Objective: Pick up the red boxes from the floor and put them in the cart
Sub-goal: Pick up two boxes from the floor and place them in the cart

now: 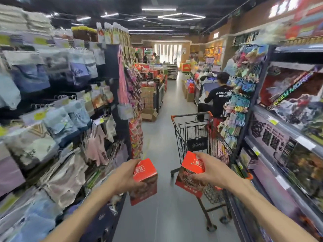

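Fingers (pixel 139 185) of my left hand (pixel 125 175) are curled around the left red box (pixel 145 179), thumb on its top edge, holding it up over the floor (pixel 162 137) of the aisle. Item two: my right hand (pixel 212 171) grips the right red box (pixel 191 173) from above and from the right side, thumb across the red lid, the other digits wrapped under the printed face; this box is tilted, its lower corner pointing down. Both boxes are in the air, apart from each other, neither touching the cart (pixel 195 135). Cart: black wire basket with an orange handle, standing just beyond the right box against the right-hand shelving (pixel 286 130), its near end partly hidden by that box. I cannot tell what lies inside the basket. Left side: racks of hanging packaged garments (pixel 57 105), blurred. Right side: shelves of boxed goods and a strip of hanging small items (pixel 241 102). Farther down the aisle, a person in a black shirt (pixel 218 98) sits with their back to me, beyond the cart.
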Demonstrator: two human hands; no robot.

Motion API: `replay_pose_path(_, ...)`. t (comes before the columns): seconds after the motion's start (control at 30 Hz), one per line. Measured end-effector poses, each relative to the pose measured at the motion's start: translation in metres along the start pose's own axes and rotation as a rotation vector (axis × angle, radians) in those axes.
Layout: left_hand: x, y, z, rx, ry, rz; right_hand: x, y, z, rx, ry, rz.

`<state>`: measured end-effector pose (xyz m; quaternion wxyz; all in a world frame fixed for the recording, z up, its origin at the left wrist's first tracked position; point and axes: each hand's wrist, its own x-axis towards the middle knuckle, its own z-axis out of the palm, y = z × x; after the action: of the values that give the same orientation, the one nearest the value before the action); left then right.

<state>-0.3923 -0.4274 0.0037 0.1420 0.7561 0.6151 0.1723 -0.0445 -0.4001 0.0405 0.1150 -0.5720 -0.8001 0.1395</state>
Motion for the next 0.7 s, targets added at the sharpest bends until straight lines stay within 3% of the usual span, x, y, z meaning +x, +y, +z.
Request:
replay_pose_path(0.27,0.185,-0.051,-0.001,-0.062,-0.053,0.013,0.165,0.055,-0.008,0.0,0.013,0.057)
replay_pose_path(0.5,0.384,-0.078,0.008,-0.067,-0.171,0.168,0.288,0.113,-0.014,0.041,0.051,0.204)
replay_pose_path(0.7,0.544,-0.06,0.028,-0.036,-0.259,0.349,0.353,0.171,-0.042,0.051,0.09,0.405)
